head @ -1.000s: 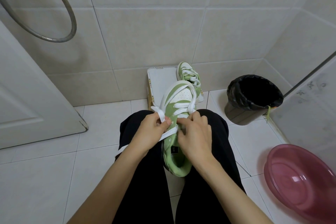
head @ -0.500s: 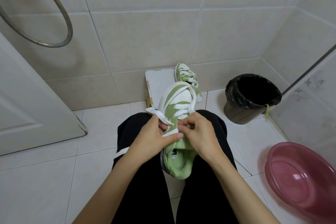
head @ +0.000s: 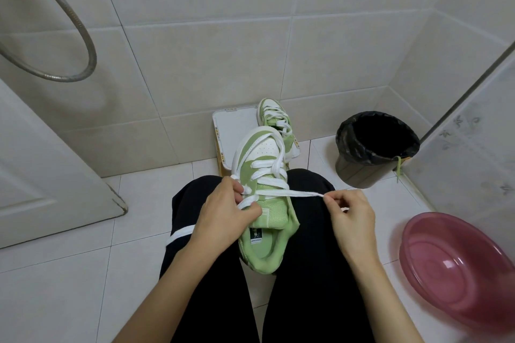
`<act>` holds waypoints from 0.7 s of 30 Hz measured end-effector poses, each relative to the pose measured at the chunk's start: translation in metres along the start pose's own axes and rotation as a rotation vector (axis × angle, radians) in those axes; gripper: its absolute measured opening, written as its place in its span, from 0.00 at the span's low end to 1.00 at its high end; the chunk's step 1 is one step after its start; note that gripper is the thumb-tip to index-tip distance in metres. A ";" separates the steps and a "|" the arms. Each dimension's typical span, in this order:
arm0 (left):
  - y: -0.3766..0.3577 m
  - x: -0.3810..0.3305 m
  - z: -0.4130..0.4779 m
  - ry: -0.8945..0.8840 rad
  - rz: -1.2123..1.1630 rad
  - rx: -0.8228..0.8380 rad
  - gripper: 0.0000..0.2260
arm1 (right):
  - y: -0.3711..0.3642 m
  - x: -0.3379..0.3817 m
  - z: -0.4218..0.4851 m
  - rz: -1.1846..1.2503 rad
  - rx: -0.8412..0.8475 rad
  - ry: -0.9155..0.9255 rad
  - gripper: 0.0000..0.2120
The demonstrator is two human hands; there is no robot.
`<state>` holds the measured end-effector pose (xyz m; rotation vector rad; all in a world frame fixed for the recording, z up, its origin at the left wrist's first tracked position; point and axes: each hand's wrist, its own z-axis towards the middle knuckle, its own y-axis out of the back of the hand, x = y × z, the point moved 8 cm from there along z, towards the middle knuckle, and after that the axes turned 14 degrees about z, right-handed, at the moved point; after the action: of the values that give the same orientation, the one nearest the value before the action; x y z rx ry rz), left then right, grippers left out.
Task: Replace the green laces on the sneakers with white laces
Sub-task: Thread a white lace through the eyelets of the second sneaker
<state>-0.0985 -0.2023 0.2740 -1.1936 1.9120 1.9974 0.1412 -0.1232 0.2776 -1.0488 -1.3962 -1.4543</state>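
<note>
- In the head view, we see a green and white sneaker (head: 264,248) lying between the knees of a person in black trousers (head: 312,259), its toe pointing away from the person.
- A white lace (head: 295,193) already crosses the front eyelets of this sneaker, and one strand runs out tight to the right of it.
- The right hand (head: 351,211), to the right of the sneaker, pinches this strand between thumb and fingertips.
- The left hand (head: 223,217) is at the left edge of the sneaker. Its fingers are curled around the other strand of the lace, and its thumb lies over the tongue.
- Behind the sneaker, we see the second sneaker (head: 274,117), also with white laces, standing on a box (head: 234,131) against the wall.
- To the right of the sneaker and further back stands a black bin (head: 373,147), and a green lace (head: 399,166) hangs over its rim.
- To the right of the sneaker and nearer to the person, a pink basin (head: 457,267) stands on the floor.
- Far to the left of the sneaker are a door (head: 41,161) and, above it, a shower hose (head: 80,28).
</note>
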 end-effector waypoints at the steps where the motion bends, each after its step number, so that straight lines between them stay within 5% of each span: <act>1: 0.000 0.000 0.000 0.000 -0.001 0.010 0.12 | -0.007 0.005 -0.002 -0.068 0.012 0.028 0.08; 4: 0.002 0.002 -0.001 0.008 -0.001 0.029 0.16 | -0.040 0.043 -0.018 -0.186 0.099 0.357 0.19; 6: 0.004 0.003 -0.001 0.009 -0.017 0.022 0.18 | -0.069 0.062 -0.033 -0.297 0.230 0.549 0.13; 12: 0.009 0.005 -0.001 0.044 -0.033 -0.063 0.19 | -0.088 0.069 -0.033 -0.364 0.286 0.680 0.06; 17: 0.012 0.010 0.005 0.064 -0.028 -0.087 0.21 | -0.018 0.033 -0.009 -0.250 -0.028 0.535 0.04; 21: 0.007 0.007 0.008 0.022 0.001 -0.032 0.23 | 0.030 -0.027 0.016 -0.221 -0.152 0.059 0.04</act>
<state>-0.1108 -0.1988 0.2742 -1.2272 1.8975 2.0315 0.1779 -0.1070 0.2612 -0.9586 -1.4119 -1.7610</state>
